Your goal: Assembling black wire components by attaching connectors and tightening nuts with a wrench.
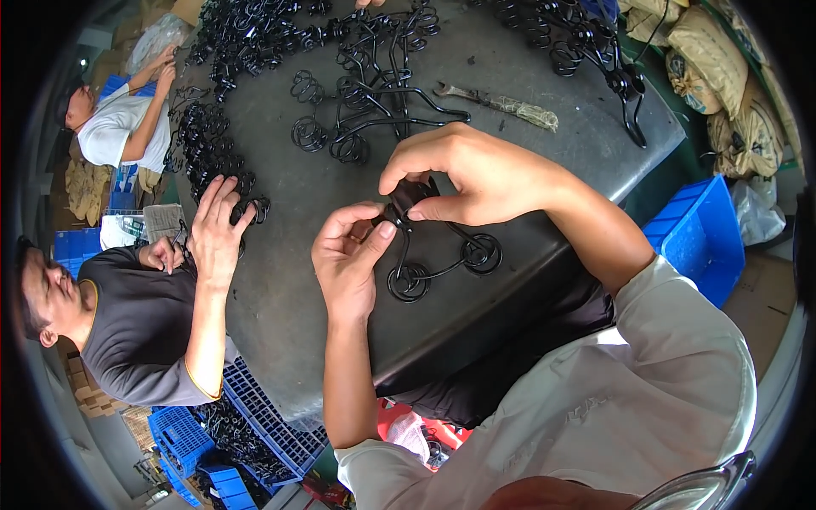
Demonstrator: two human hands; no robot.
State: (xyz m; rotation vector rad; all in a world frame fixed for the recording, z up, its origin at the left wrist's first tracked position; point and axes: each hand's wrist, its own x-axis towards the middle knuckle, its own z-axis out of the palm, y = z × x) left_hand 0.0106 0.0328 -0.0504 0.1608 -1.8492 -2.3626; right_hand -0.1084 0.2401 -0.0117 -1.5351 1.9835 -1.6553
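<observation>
Above the near part of the dark table (280, 340), my left hand (353, 255) pinches a black coiled wire spring (410, 282) by its upper end, thumb against fingertips. The spring has two round coils joined by a bent wire, and they hang toward me. My right hand (476, 174) closes thumb and fingers on a small dark curved piece (413, 194) at that same end. Fingers partly cover the spot where the two parts meet, so I cannot tell whether they are joined. Farther off lies a loose group of similar black wire springs (357, 119).
Beyond my right hand lies a wrench (497, 104) with a wrapped handle. Black parts (217, 136) are heaped along the left and far sides. At left a co-worker's hand (217, 223) reaches into them. A blue bin (701, 238) and sacks (710, 55) stand at right.
</observation>
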